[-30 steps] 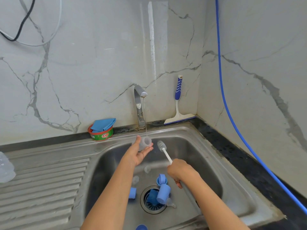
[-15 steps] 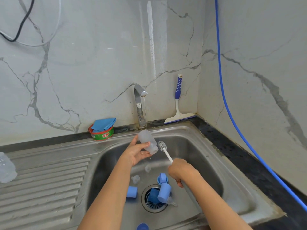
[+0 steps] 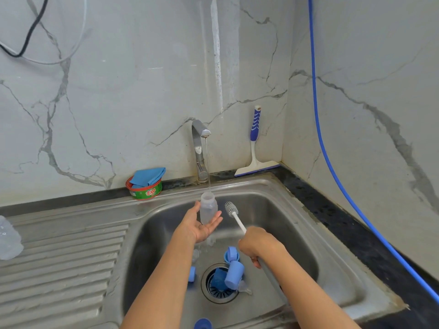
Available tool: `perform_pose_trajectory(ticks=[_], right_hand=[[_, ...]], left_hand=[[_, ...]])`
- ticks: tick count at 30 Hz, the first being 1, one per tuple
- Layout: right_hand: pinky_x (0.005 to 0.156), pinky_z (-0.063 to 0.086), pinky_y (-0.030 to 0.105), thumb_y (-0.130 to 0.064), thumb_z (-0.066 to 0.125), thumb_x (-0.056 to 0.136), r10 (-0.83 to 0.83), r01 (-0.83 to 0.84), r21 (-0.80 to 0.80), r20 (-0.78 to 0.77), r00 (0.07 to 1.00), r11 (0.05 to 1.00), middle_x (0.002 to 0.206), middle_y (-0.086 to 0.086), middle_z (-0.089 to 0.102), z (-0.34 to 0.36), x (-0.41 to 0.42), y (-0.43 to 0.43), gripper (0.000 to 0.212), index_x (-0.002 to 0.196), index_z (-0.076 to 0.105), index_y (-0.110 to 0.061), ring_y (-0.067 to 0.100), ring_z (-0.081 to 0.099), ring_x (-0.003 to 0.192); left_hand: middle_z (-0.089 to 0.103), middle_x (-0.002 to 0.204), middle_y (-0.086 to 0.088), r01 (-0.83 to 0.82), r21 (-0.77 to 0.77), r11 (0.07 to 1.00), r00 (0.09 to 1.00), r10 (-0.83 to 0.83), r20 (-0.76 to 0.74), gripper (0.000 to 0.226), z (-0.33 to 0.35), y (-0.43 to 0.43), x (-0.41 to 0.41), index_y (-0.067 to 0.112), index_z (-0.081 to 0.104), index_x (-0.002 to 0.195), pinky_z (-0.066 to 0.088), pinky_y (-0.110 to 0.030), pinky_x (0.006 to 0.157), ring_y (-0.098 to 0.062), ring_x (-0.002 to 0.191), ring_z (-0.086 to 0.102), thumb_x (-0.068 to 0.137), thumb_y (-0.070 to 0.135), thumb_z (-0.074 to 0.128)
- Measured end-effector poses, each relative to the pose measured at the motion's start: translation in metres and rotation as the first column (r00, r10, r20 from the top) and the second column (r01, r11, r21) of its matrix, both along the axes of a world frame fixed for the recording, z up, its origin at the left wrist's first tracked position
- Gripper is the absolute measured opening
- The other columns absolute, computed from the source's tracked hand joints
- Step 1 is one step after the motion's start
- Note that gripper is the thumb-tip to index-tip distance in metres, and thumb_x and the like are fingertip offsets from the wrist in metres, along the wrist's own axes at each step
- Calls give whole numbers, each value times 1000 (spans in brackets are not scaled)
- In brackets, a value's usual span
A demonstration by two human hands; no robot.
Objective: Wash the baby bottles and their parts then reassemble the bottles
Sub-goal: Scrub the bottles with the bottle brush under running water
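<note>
My left hand (image 3: pixel 198 227) holds a clear baby bottle (image 3: pixel 208 207) upright, mouth up, under the thin stream from the tap (image 3: pixel 199 148), thumb on one side and fingers cradling the base. My right hand (image 3: pixel 255 245) grips the handle of a white bottle brush (image 3: pixel 231 208), its bristle head just right of the bottle and apart from it. On the sink (image 3: pixel 297 210) floor near the drain lie a blue cap (image 3: pixel 234 273), a blue ring (image 3: pixel 231 254), another blue part (image 3: pixel 192 274), a blue sponge (image 3: pixel 217 280) and clear teats (image 3: pixel 244 287).
A second clear bottle (image 3: pixel 8 238) lies on the ribbed drainboard at far left. A green soap tub (image 3: pixel 145 191) with a blue cloth sits behind the sink. A squeegee (image 3: pixel 255 148) leans in the corner. A blue hose (image 3: pixel 332 174) runs down the right wall. A blue cap (image 3: pixel 202 324) shows at the bottom edge.
My left hand has turned the bottle from tilted sideways to upright, mouth under the water stream. The brush in my right hand has stayed in about the same place.
</note>
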State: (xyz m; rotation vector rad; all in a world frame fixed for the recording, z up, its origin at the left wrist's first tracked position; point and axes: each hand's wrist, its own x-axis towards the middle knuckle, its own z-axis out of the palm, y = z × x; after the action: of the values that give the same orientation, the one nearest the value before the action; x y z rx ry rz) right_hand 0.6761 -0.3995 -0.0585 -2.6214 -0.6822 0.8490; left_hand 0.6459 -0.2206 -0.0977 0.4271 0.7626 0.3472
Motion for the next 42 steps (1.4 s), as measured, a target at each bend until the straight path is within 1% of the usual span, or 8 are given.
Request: perform_pose_trajectory(ticks=[6,13,18,21,29,36,39,42], right_hand=[[42,39,20,1,36,87,7,-7,0,-5,1000,1000,54,8,52,2,1,1,33,117,49,2,13,48,40],[38,37,19,0,37,90,9,-9,4,7,1000,1000,42,6,53,-4,5,3,20,105,49,-2,9,46,28],[44,41,22,-14,43,96,-91,155,313,-209,974,937,59,5,47,-10,16,5,29,67,42,-12,15,45,47],[56,43,27,-23,41,96,-149,295,347,-390,909,890,48,6,46,-12,20,8,34,67,50,-6,16,41,42],[32,32,15,-27,47,99,-81,628,363,-821,565,688,45,-5,34,-3,23,6,39,62,44,-14,6,29,31],[30,31,14,-26,45,100,-14,707,352,-890,456,614,43,-6,36,-1,24,8,35,67,45,-14,4,30,29],[30,31,15,-26,46,100,-25,692,361,-877,480,625,43,-6,37,-1,22,7,34,68,46,-14,4,31,30],[31,32,16,-25,46,100,-46,666,364,-857,513,651,43,-5,37,-3,21,7,37,64,46,-14,5,30,31]], left_hand=[[55,122,-32,25,13,1000,997,-24,-70,92,2,-6,-4,-1,17,148,57,-49,49,-37,81,69,85,41,70],[56,123,-28,39,47,998,997,-36,-66,86,10,-3,-3,2,20,147,55,-49,74,-36,78,68,86,41,68],[56,123,-26,44,168,985,994,-27,-101,81,13,0,-4,4,32,143,57,-50,58,-36,75,70,82,40,73],[59,120,-26,35,198,980,995,-16,-96,79,17,2,-6,3,35,140,57,-49,60,-35,79,70,82,41,72],[56,123,-27,19,142,990,999,-25,39,70,34,-1,-5,2,33,136,55,-47,82,-34,93,67,86,35,70],[52,124,-27,-63,55,997,995,59,76,63,36,-2,-4,0,35,135,55,-47,69,-35,94,64,89,26,67],[49,130,-26,-75,216,973,996,84,-33,55,35,-6,4,3,37,135,53,-47,89,-37,108,60,91,18,65],[47,125,-16,-156,477,865,975,213,-67,67,30,-5,12,16,32,134,59,-42,74,-33,103,59,82,1,71]])
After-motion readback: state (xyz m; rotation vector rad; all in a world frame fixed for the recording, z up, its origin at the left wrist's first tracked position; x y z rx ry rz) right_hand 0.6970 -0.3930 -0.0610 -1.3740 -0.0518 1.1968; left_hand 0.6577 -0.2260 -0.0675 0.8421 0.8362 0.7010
